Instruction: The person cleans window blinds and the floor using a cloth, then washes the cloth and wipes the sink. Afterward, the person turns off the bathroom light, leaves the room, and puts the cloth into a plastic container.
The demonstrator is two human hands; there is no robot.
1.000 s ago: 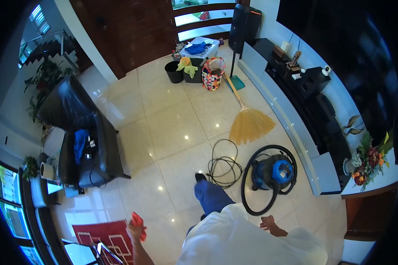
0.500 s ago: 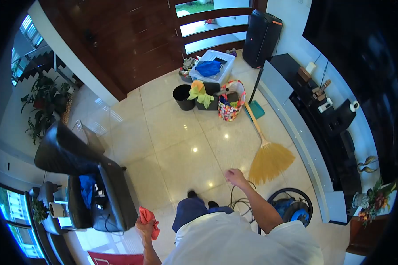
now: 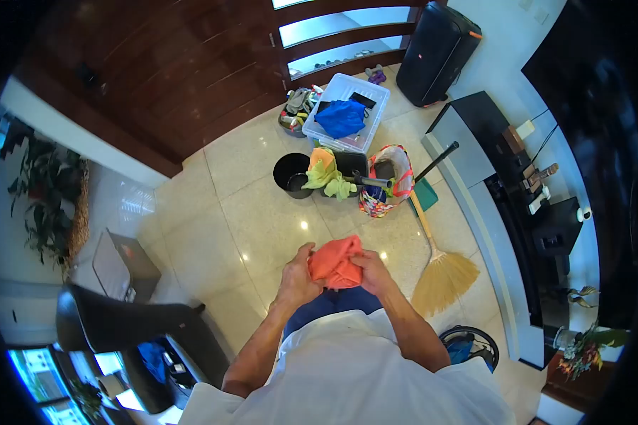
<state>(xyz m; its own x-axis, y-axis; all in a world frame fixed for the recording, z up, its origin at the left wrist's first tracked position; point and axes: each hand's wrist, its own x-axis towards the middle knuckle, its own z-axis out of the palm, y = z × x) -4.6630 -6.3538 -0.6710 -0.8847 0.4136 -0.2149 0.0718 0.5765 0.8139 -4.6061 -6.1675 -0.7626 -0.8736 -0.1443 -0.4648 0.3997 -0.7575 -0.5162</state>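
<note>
A red cloth (image 3: 335, 263) is held up in front of my body, between both hands. My left hand (image 3: 300, 276) is closed on its left side, and my right hand (image 3: 373, 270) grips its right edge. Beyond the hands stand a black bin (image 3: 291, 175), a dark bucket with a yellow-green cloth (image 3: 322, 173) hung over it, and a patterned bag (image 3: 390, 180). Behind them is a clear plastic box (image 3: 373, 120) with a blue cloth (image 3: 341, 118) on top.
A straw broom (image 3: 444, 278) and a green dustpan (image 3: 424, 198) lie at the right, beside the TV console (image 3: 468, 205). The vacuum (image 3: 469, 347) is at lower right. A black armchair (image 3: 131, 319) stands at lower left, a speaker (image 3: 438, 55) by the door (image 3: 163, 71).
The red cloth has moved from my left side to the middle, and my right hand has come in and taken hold of it. The view has shifted closer to the bins.
</note>
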